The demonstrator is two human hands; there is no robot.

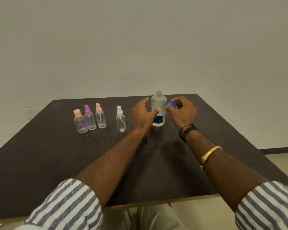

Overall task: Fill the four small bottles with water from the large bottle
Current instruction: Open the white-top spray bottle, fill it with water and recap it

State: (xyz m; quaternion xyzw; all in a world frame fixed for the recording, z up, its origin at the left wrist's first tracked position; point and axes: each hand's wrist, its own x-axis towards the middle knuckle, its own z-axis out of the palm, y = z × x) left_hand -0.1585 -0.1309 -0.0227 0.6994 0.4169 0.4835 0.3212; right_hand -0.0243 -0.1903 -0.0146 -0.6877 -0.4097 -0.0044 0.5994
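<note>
The large clear bottle [159, 103] with a blue label stands upright near the table's far edge, its neck uncapped. My left hand [142, 113] curls around its left side, thumb on the front. My right hand [181, 112] is just right of the bottle and pinches its blue cap [171, 104] in the fingertips. Four small clear bottles stand capped to the left: one with a pink flat cap [80, 123], one with a purple sprayer [89, 119], one with a pink sprayer [100, 117], and, apart from those three, one with a white sprayer [120, 121].
The dark brown table [56, 155] reaches a plain wall at the back. Its right edge drops to a light floor. My striped sleeves are rolled up, and my right wrist bears a black band and a gold bangle.
</note>
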